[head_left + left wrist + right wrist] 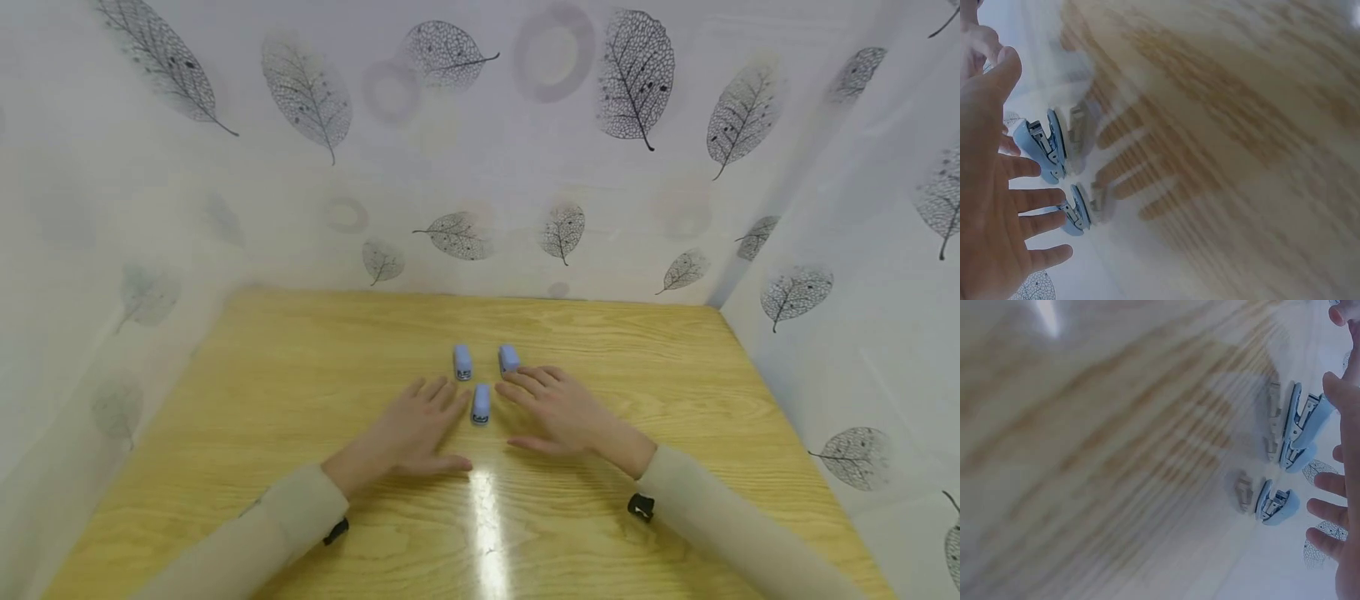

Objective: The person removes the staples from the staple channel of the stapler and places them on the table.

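Three small light-blue staplers lie on the wooden table in the head view: a back left stapler (462, 360), a back right stapler (508, 358) and a front stapler (481, 403) between the hands. My left hand (418, 427) is left of the front stapler, fingers extended and thumb pointing inward, holding nothing. My right hand (561, 412) is on the other side, its fingers spread and its fingertips near the back right stapler. Both wrist views show gaps between the palms and the tabletop. Metal parts show on the nearer stapler (1040, 150) in the left wrist view.
The yellow wood-grain table (315, 350) reflects a bright strip of light in front. White curtains (480, 167) printed with dark leaves stand along the back and both sides. A black strap piece (641, 507) shows under the right cuff.
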Demonstrator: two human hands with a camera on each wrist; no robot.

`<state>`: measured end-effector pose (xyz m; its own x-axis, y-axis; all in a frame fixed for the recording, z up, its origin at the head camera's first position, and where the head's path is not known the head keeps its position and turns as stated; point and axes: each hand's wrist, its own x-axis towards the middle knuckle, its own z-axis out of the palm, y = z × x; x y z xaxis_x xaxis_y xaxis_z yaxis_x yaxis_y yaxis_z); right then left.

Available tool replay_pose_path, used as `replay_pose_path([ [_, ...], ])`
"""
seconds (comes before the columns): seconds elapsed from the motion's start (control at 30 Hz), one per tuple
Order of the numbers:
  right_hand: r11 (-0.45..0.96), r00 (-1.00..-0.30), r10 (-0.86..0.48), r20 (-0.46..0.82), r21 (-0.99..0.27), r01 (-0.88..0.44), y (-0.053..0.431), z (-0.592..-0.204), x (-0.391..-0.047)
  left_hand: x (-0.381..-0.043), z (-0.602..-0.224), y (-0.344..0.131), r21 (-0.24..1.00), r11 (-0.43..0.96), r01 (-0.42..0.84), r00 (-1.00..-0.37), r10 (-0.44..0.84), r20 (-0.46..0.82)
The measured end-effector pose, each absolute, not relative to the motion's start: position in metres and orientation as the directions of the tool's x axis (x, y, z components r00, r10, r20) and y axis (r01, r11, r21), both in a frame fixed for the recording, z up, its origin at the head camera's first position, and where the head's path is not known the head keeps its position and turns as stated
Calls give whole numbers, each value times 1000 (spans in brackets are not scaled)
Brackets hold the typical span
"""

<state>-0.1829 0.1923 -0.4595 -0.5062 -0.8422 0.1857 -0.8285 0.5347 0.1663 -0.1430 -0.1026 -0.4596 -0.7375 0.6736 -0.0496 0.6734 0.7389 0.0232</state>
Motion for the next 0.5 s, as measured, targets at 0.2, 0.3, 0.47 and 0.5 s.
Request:
replay_pose_path([
  [0.2,496,-475,-868,145,184,-849,180,-461,-193,-144,-462,-99,24,727,686,-724,686,-77],
  [0.3,480,-467,-877,113,182,-858,174,-463,-198,-144,-463,-97,24,722,691,-718,691,-86],
  [0.47,459,-453,-888,73,163,-873,166,-464,-206,-145,-463,-96,18,722,692,-717,690,-103],
  [0.5,456,-451,-890,71,162,-875,165,-464,-207,-145,-463,-96,14,721,693,-716,690,-106],
])
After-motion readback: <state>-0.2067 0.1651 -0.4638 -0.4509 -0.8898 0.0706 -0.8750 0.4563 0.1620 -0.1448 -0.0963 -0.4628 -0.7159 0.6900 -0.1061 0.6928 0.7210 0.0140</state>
